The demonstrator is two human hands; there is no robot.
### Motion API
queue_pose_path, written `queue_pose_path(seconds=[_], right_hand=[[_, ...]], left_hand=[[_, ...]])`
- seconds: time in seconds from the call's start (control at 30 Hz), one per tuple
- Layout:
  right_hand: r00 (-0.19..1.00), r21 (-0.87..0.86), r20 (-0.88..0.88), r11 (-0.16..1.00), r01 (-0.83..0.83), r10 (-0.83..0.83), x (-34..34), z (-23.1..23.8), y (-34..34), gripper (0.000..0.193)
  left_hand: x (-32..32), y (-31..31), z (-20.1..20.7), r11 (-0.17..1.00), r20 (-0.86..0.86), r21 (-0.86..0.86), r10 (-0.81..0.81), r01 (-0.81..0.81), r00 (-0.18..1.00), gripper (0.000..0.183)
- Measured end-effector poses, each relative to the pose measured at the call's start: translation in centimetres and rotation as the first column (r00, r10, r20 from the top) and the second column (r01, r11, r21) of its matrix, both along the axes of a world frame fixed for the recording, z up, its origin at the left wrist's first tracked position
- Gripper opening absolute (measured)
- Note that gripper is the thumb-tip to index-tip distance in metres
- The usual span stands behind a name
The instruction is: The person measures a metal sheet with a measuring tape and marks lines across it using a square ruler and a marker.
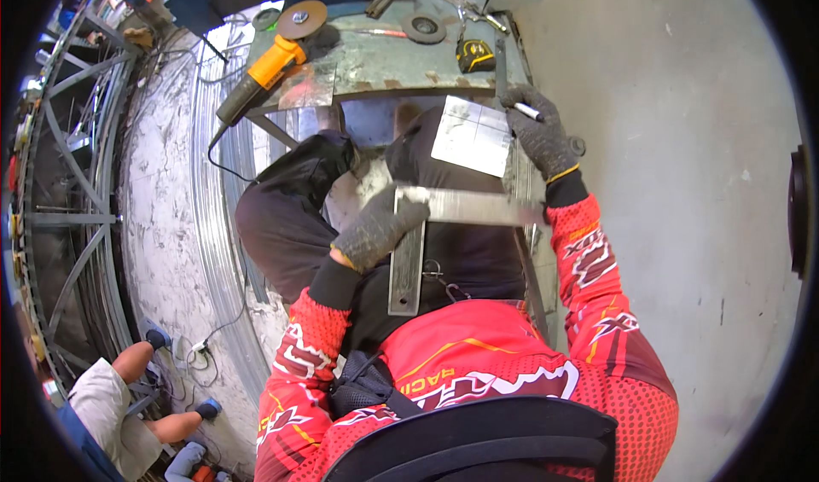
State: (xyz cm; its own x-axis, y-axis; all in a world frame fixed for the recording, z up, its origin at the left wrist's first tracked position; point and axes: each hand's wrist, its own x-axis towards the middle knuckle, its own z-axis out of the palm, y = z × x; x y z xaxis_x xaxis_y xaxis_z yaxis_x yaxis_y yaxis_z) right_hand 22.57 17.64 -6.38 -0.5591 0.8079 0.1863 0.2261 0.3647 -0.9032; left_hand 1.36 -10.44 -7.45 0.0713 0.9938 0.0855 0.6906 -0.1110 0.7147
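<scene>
A metal try square [465, 206] lies across my lap, its long blade pointing right and its thick stock [406, 269] pointing back toward my body. My left hand [380, 229], in a dark grey work glove, is closed around the square near its corner. Beyond the blade, a bright square metal plate [472, 136] with thin lines drawn on it rests over my thigh by the bench edge. To the right of the plate is my gloved right hand [546, 136], its fingers closed on a white marker pen [528, 112] with a dark tip.
On the metal workbench [367, 68] are an orange angle grinder [275, 62] with a brown disc, a loose grinding disc [424, 28], a yellow-black tape measure [475, 55] and hand tools. Long metal profiles [223, 183] and a cable lie left. Another person's legs [128, 367] show lower left.
</scene>
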Motion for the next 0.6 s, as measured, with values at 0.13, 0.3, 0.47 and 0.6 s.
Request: queue_pose_path(seconds=[0.13,0.3,0.47,0.6], right_hand=[[0.969,0.11,-0.202,0.98,0.167,-0.143,-2.8,-1.8,-3.5,0.023],[0.911,-0.027,-0.357,0.977,0.211,-0.207,-4.6,-2.1,-7.4,0.021],[0.875,0.029,-0.432,0.966,0.257,-0.22,-5.1,-0.9,-9.0,0.021],[0.847,0.082,-0.491,0.958,0.276,-0.202,-5.1,-1.0,-10.5,0.017]], left_hand=[[1.2,-2.0,-1.4,0.877,0.324,-0.48,0.21,-0.031,0.922,0.03],[-2.5,-3.5,3.9,0.931,-0.158,-0.211,0.269,-0.299,0.95,0.032],[-3.5,-6.8,3.7,0.935,-0.736,-0.33,-0.168,-0.131,0.655,0.029],[-2.6,-6.1,3.1,0.919,-0.789,-0.31,-0.107,-0.242,0.604,0.029]])
